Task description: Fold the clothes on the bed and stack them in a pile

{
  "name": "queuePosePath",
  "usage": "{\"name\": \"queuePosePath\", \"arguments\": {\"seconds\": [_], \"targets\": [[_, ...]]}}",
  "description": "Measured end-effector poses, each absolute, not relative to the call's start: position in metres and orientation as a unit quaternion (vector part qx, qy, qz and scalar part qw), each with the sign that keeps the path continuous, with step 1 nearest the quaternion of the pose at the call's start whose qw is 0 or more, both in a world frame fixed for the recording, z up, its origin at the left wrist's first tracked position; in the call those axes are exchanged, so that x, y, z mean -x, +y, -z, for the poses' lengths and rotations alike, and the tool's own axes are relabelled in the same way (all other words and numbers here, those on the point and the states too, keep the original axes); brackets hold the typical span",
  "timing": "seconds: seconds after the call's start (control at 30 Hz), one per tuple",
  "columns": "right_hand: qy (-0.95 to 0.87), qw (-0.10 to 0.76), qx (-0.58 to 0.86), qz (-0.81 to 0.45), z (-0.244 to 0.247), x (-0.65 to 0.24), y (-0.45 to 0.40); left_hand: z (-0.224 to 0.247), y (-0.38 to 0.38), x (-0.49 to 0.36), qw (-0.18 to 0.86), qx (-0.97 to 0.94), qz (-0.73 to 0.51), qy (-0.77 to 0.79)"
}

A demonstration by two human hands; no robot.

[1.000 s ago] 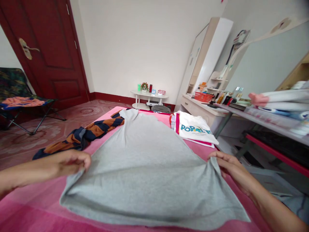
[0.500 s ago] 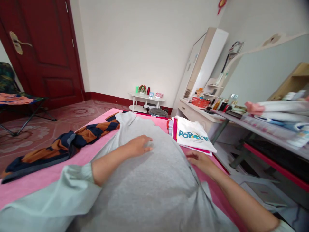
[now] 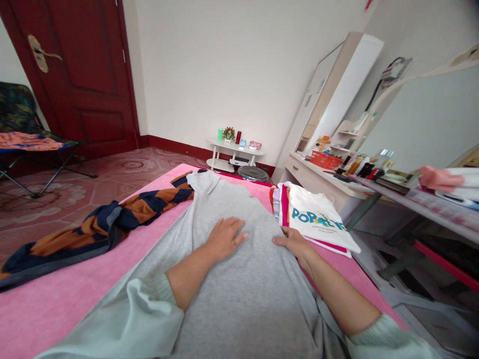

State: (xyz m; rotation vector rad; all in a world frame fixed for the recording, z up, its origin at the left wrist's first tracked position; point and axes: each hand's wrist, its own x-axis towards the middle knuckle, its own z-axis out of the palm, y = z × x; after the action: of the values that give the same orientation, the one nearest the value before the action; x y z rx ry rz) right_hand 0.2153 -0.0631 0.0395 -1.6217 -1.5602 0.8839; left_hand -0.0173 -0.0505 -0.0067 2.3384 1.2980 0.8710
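Observation:
A grey garment (image 3: 247,294) lies spread lengthwise over the pink bed cover (image 3: 93,279), its narrower end pointing away from me. My left hand (image 3: 226,238) rests palm down on its middle, fingers extended and thumb apart. At the garment's right edge is my right hand (image 3: 294,243), thumb and forefinger slightly apart on the fabric; its other fingers are mostly hidden. A stack of folded clothes, topped by a white printed T-shirt (image 3: 318,219), sits just beyond my right hand. Left of the grey garment lies a crumpled orange and navy garment (image 3: 112,224).
A dressing table (image 3: 299,167) with a red basket (image 3: 325,159) and bottles stands at right, beside a grey-topped table (image 3: 415,199). A small white stand (image 3: 235,147) is against the far wall. A folding chair (image 3: 37,144) holding orange cloth stands left, near the red door (image 3: 86,75).
My right hand has moved left, from beside the garment's edge onto it. The left hand has flattened onto the cloth. The camera view has shifted slightly left.

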Motion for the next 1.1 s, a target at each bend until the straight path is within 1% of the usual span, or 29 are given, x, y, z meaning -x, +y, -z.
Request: {"name": "queuePosePath", "arguments": {"seconds": [0.07,0.13,0.17,0.23,0.27,0.3,0.33,0.43,0.53,0.6,0.7,0.87,0.97,1.1], "targets": [[-0.637,0.370,0.613,-0.286,-0.051,-0.189,-0.062,0.001,-0.048,0.021,0.220,-0.774,-0.385,0.452],[-0.724,0.378,0.549,-0.176,-0.061,-0.158,-0.076,-0.004,-0.045,0.029,0.283,-0.700,-0.466,0.461],[-0.785,0.346,0.488,-0.158,-0.065,-0.144,-0.087,-0.006,-0.043,0.033,0.309,-0.658,-0.500,0.470],[-0.882,0.222,0.364,-0.200,-0.072,-0.120,-0.111,-0.009,-0.038,0.043,0.343,-0.586,-0.547,0.489],[-0.901,0.185,0.328,-0.217,-0.074,-0.112,-0.120,-0.009,-0.035,0.048,0.350,-0.559,-0.562,0.499],[-0.907,0.164,0.312,-0.232,-0.074,-0.108,-0.126,-0.008,-0.032,0.052,0.353,-0.538,-0.572,0.508],[-0.901,0.167,0.322,-0.238,-0.074,-0.107,-0.127,-0.006,-0.029,0.055,0.353,-0.523,-0.579,0.516],[-0.832,0.257,0.428,-0.240,-0.067,-0.118,-0.109,0.000,-0.022,0.058,0.385,-0.480,-0.596,0.516],[-0.753,0.333,0.495,-0.277,-0.055,-0.132,-0.080,0.004,-0.019,0.057,0.468,-0.408,-0.616,0.485],[-0.713,0.349,0.508,-0.335,-0.046,-0.134,-0.070,0.004,-0.020,0.056,0.507,-0.368,-0.629,0.459],[-0.667,0.353,0.518,-0.403,-0.030,-0.122,-0.066,0.002,-0.021,0.054,0.533,-0.352,-0.642,0.424],[-0.671,0.406,0.438,-0.440,-0.016,-0.096,-0.065,-0.004,-0.027,0.052,0.560,-0.403,-0.627,0.362],[-0.666,0.447,0.455,-0.388,-0.032,-0.114,-0.064,-0.007,-0.030,0.050,0.555,-0.430,-0.617,0.354],[-0.605,0.530,0.527,-0.274,-0.072,-0.190,-0.064,-0.004,-0.029,0.046,0.597,-0.430,-0.583,0.345]]}}
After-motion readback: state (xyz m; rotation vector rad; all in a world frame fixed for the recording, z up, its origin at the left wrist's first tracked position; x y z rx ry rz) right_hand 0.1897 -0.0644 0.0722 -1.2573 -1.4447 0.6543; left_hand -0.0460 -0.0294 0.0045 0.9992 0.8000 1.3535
